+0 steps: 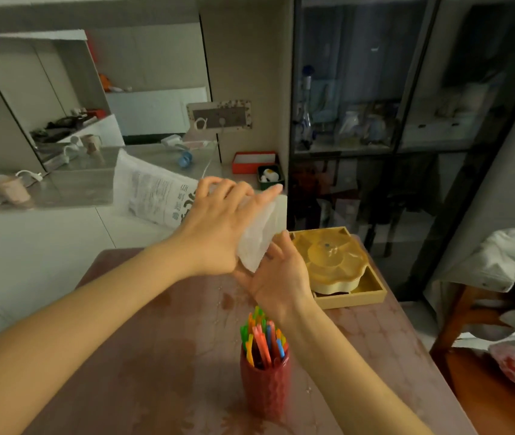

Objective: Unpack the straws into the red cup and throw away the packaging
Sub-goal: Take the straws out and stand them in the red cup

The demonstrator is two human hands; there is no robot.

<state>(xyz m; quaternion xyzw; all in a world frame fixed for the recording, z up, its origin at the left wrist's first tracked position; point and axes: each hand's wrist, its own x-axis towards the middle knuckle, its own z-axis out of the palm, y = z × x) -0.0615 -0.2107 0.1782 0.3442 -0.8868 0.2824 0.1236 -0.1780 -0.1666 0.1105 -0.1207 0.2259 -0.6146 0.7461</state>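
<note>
A textured red cup (265,387) stands on the reddish table (162,356) near me, filled with several coloured straws (262,337) standing upright. Above the table's far half, both hands hold the clear, crumpled plastic packaging (257,237) between them. My left hand (218,224) presses on it from the left and top with its fingers wrapped over it. My right hand (278,274) cups it from below and the right, palm up. The packaging looks empty; much of it is hidden between the palms.
A yellow lidded snack tray (331,262) sits at the table's far right corner. A white printed bag (152,196) leans beyond the far edge, by a counter with cups. A dark glass cabinet (406,120) stands at right, a wooden chair (482,356) with clothing beside the table.
</note>
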